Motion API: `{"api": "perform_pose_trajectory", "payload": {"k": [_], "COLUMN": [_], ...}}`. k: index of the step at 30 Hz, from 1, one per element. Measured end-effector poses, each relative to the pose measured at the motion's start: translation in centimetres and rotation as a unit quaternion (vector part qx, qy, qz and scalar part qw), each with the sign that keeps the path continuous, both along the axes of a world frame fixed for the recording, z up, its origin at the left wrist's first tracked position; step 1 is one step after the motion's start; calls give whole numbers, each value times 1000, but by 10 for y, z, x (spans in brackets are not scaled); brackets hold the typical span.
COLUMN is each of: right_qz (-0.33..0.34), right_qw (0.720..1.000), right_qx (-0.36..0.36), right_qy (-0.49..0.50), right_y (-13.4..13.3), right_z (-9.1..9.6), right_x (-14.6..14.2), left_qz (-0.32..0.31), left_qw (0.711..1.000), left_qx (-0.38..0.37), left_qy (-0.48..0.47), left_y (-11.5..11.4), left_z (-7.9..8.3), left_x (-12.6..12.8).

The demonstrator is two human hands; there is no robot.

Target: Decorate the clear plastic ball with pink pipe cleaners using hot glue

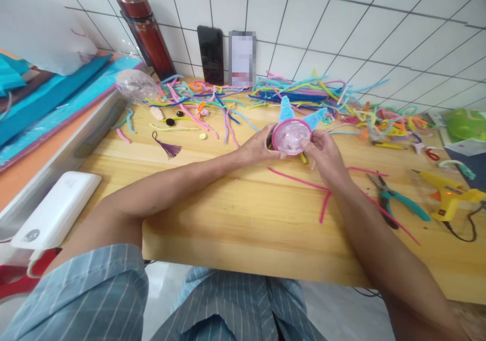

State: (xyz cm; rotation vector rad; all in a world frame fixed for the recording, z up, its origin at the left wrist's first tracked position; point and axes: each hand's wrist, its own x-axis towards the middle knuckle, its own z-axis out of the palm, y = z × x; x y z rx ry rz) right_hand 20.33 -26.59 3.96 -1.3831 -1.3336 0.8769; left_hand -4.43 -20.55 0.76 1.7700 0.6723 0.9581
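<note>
Between my two hands is a small round clear cup point(291, 136) with a pink pipe-cleaner rim, its open side facing me. Two blue pointed ears point(287, 110) stick up from its far edge. My left hand point(261, 146) grips the left side of the rim, thumb at the lower edge. My right hand point(322, 153) pinches the right side, its thumb over the rim. Just below lie pink pipe cleaners point(298, 178), partly under my right forearm.
Teal-handled pliers point(404, 201) and a yellow glue gun point(448, 194) lie at right. Colourful pipe cleaners point(304, 90) are heaped along the tiled wall. A red thermos point(148, 37) and two phones point(210, 54) stand behind. A purple tassel point(169, 147) and white power bank point(56, 209) lie left.
</note>
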Motion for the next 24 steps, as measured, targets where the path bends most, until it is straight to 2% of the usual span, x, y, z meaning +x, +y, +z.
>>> {"api": "perform_pose_trajectory", "payload": {"k": [5,12,15,17,19,21,23,24], "right_qz": [17,33,7,-29,-98,-211,-360,-440], "right_qw": [1000,996,993,984,966,942,900,861], "right_qx": [-4,-9,-7,-3,3,-18,-5,12], "right_qy": [-1,-78,-120,-176,-240,-262,-247,-253], "right_y": [-1,-6,-26,-52,-88,-126,-159,-171], "right_z": [6,14,28,42,57,65,63,59], "right_x": [-4,-2,14,31,54,83,120,141], "left_qz": [17,44,38,36,40,41,40,39], "left_qw": [999,999,999,999,999,999,999,999], "left_qx": [1,24,28,25,20,20,26,31], "left_qy": [-44,-19,-6,-2,2,7,11,13], "left_y": [-3,-9,-7,-7,-7,-7,-7,-7], "left_z": [0,5,6,5,5,6,8,9], "left_x": [9,8,9,8,8,9,9,10]}}
